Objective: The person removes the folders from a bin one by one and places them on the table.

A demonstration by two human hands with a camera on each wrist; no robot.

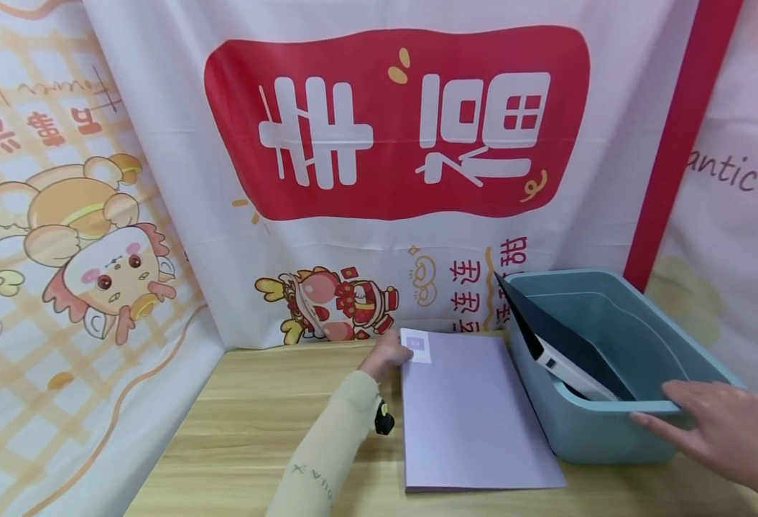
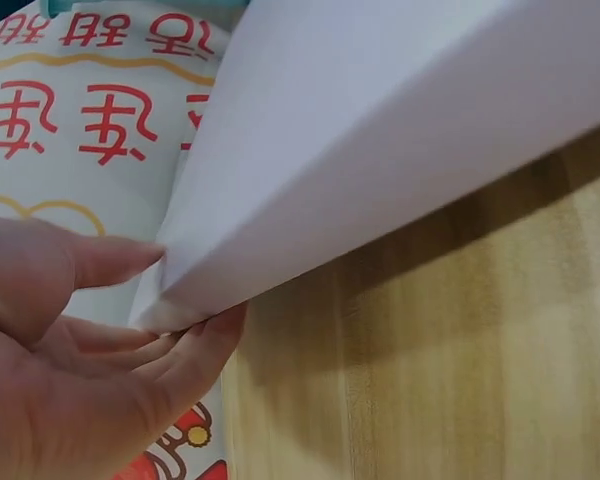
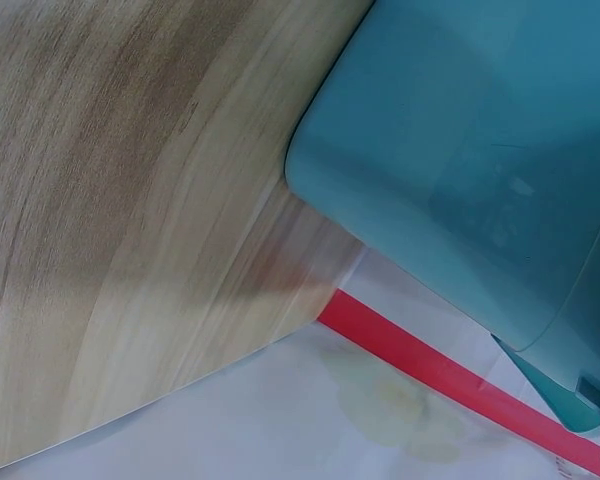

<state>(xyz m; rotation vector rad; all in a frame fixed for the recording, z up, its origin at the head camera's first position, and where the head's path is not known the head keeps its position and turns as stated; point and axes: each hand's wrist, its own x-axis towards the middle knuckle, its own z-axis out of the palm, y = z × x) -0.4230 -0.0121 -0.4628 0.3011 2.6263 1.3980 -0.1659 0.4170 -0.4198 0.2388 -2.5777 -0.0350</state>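
Observation:
My left hand (image 1: 389,352) pinches the far left corner of a thick, flat lilac folder (image 1: 469,424) with a white label. In the left wrist view the thumb is at the top of the folder's corner (image 2: 195,275) and the fingers of the left hand (image 2: 90,350) curl beneath it. At the right, my right hand (image 1: 731,431) grips the near rim of a blue-green plastic bin (image 1: 611,434), fingers over the edge and thumb outside. The right wrist view shows mostly the bin's side wall (image 3: 450,180), with only a sliver of the hand at the edge.
A dark folder (image 1: 549,323) and a white one (image 1: 575,373) lean inside the bin, the dark one rising above its rim. The wooden table (image 1: 236,431) ends at printed cloths (image 1: 178,187) hung behind and at the sides. A small black device (image 1: 384,418) is on my left wrist.

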